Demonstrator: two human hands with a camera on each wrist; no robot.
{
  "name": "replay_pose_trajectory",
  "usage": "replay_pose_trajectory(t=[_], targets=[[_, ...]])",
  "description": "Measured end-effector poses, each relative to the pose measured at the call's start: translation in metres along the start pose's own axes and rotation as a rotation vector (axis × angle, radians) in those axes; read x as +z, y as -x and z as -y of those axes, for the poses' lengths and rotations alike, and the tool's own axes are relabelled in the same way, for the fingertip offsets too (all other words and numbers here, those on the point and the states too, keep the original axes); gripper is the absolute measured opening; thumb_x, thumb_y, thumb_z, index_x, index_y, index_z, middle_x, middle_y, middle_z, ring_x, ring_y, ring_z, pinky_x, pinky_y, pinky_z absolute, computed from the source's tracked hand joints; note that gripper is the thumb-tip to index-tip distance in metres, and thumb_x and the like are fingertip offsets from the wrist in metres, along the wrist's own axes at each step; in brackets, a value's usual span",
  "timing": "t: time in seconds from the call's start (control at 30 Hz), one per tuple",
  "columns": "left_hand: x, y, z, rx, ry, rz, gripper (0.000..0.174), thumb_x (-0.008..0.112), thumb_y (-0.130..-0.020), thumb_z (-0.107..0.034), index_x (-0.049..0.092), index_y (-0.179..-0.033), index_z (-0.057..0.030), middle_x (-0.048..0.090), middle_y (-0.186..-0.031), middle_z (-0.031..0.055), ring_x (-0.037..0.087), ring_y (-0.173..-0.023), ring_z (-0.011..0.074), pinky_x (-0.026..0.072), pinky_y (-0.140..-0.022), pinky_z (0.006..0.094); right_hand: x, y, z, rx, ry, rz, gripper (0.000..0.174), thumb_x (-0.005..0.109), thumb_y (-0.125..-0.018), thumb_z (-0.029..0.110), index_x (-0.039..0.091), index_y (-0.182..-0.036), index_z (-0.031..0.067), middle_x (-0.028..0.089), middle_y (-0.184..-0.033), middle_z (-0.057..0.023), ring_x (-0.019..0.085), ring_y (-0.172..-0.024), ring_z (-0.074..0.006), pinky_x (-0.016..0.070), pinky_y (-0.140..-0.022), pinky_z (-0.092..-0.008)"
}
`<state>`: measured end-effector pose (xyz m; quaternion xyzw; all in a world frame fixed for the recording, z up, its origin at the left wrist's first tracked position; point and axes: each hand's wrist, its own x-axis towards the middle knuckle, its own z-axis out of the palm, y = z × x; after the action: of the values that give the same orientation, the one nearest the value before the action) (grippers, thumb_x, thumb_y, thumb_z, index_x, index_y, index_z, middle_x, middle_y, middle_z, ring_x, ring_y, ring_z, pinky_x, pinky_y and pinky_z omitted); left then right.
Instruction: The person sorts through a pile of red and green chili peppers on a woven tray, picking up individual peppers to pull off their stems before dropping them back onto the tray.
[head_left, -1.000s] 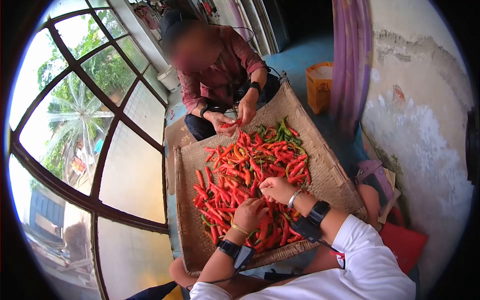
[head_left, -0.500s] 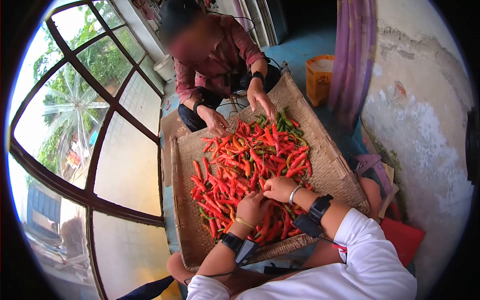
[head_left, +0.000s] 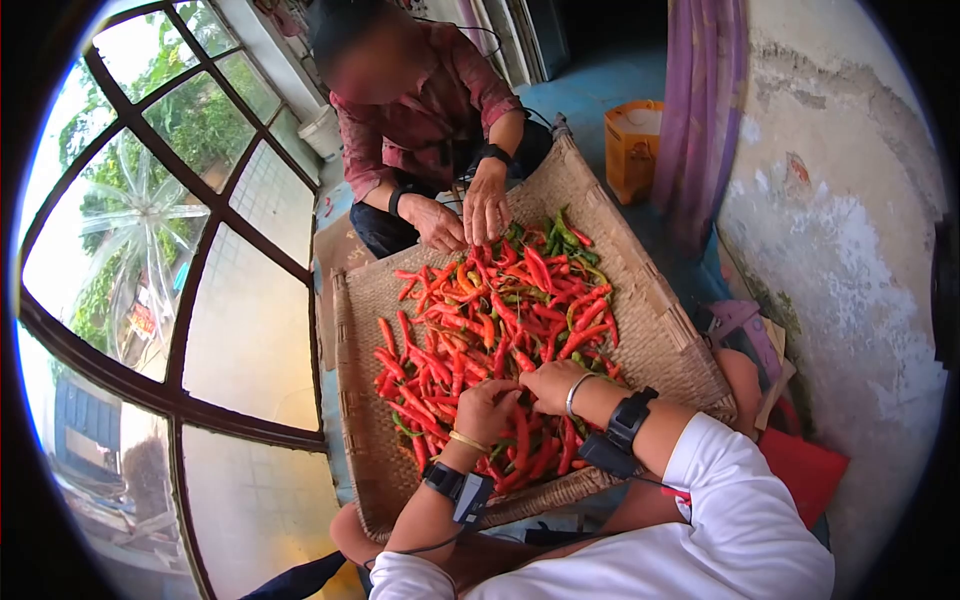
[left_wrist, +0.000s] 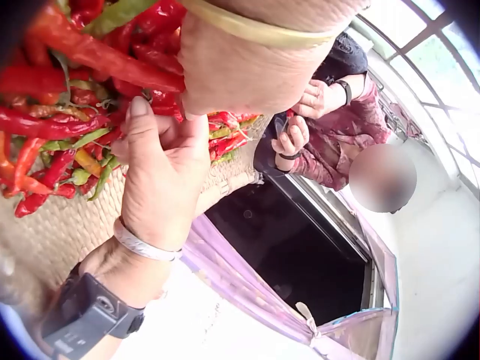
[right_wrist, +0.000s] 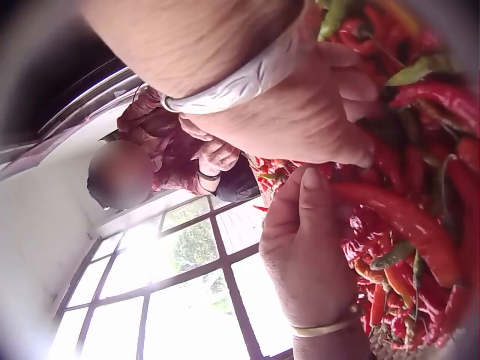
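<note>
From the left, a woven tray is heaped with chillies, seemingly placed to be reached from both sides; over its near half, one red chilli appears pinched by the left hand, probably steadied for the right hand, whose curled fingertips' grip cannot be told; any print on the orange container cannot be read

Daylight from the paned window — panes blown out in right wrist view. Doorway near black in left's. Head view: fisheye bend, dark vignette — wrist edges soft.
</note>
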<state>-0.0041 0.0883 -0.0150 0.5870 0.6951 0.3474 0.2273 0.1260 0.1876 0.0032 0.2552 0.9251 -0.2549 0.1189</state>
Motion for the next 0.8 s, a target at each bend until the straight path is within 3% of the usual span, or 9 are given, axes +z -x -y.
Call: replay_pose_trajectory(t=[0.27, 0.33, 0.43, 0.53, 0.63, 0.73, 0.77, 0.8], targets=[[0.003, 0.001, 0.014, -0.073, 0.208, 0.080, 0.014, 0.062, -0.072, -0.009, 0.060, -0.084, -0.0015, 0.059, -0.071, 0.0081, 0.057, -0.062, 0.0139, 0.0442, -0.056, 0.0242, -0.005, -0.001, 0.002, -0.008, 0.106, 0.053, 0.030, 0.057, -0.071, 0.019, 0.052, -0.099, 0.0115, 0.059, -0.093, -0.0102, 0.056, -0.090, -0.0263, 0.0443, -0.075, -0.0391], [0.001, -0.001, 0.008, 0.100, -0.005, 0.091, 0.012, 0.061, -0.073, -0.010, 0.060, -0.081, -0.0008, 0.057, -0.071, 0.0086, 0.056, -0.063, 0.0161, 0.0439, -0.057, 0.0262, -0.005, -0.002, 0.000, -0.020, 0.090, 0.045, 0.027, 0.057, -0.072, 0.019, 0.053, -0.097, 0.0112, 0.059, -0.090, -0.0103, 0.056, -0.089, -0.0268, 0.0447, -0.074, -0.0398], [-0.002, 0.000, 0.000, -0.031, 0.028, 0.168, 0.013, 0.061, -0.073, -0.011, 0.059, -0.080, 0.0000, 0.057, -0.073, 0.0095, 0.056, -0.064, 0.0184, 0.0440, -0.058, 0.0280, -0.010, 0.005, 0.002, 0.021, 0.022, -0.117, 0.022, 0.057, -0.072, 0.019, 0.055, -0.092, 0.0103, 0.058, -0.089, -0.0108, 0.055, -0.089, -0.0274, 0.0444, -0.073, -0.0397], [-0.001, 0.000, 0.004, 0.041, 0.006, 0.168, 0.014, 0.061, -0.074, -0.013, 0.059, -0.081, -0.0001, 0.057, -0.072, 0.0100, 0.057, -0.065, 0.0182, 0.0441, -0.058, 0.0281, 0.000, 0.001, -0.005, 0.007, -0.006, -0.204, 0.019, 0.057, -0.072, 0.018, 0.056, -0.089, 0.0089, 0.057, -0.089, -0.0112, 0.054, -0.090, -0.0276, 0.0439, -0.074, -0.0397], [-0.001, 0.001, 0.002, 0.066, -0.045, 0.175, 0.017, 0.060, -0.075, -0.015, 0.059, -0.083, -0.0001, 0.058, -0.070, 0.0100, 0.057, -0.064, 0.0165, 0.0440, -0.057, 0.0270, 0.006, -0.004, -0.007, -0.005, 0.039, -0.155, 0.017, 0.056, -0.071, 0.017, 0.056, -0.087, 0.0092, 0.056, -0.091, -0.0114, 0.054, -0.090, -0.0275, 0.0432, -0.076, -0.0397], [-0.002, 0.001, -0.003, -0.046, 0.017, 0.186, 0.017, 0.060, -0.073, -0.018, 0.061, -0.080, -0.0018, 0.058, -0.070, 0.0139, 0.058, -0.063, 0.0240, 0.0448, -0.057, 0.0321, 0.005, -0.009, -0.010, 0.012, -0.022, -0.144, 0.016, 0.055, -0.071, 0.016, 0.057, -0.085, 0.0103, 0.056, -0.090, -0.0108, 0.054, -0.088, -0.0276, 0.0436, -0.074, -0.0404], [-0.004, 0.001, -0.006, -0.111, 0.049, 0.198, 0.018, 0.059, -0.076, -0.017, 0.061, -0.083, -0.0008, 0.059, -0.069, 0.0112, 0.058, -0.061, 0.0180, 0.0446, -0.055, 0.0290, 0.007, -0.010, -0.012, 0.025, -0.068, -0.188, 0.012, 0.055, -0.070, 0.016, 0.058, -0.080, 0.0105, 0.058, -0.085, -0.0092, 0.056, -0.084, -0.0257, 0.0447, -0.071, -0.0392], [-0.002, 0.002, -0.002, -0.116, 0.052, 0.202, 0.018, 0.059, -0.076, -0.017, 0.061, -0.083, -0.0008, 0.059, -0.069, 0.0112, 0.058, -0.061, 0.0180, 0.0446, -0.055, 0.0290, 0.004, -0.010, -0.013, 0.027, -0.071, -0.182, 0.012, 0.055, -0.070, 0.016, 0.058, -0.080, 0.0105, 0.058, -0.085, -0.0092, 0.056, -0.084, -0.0257, 0.0447, -0.071, -0.0392]])
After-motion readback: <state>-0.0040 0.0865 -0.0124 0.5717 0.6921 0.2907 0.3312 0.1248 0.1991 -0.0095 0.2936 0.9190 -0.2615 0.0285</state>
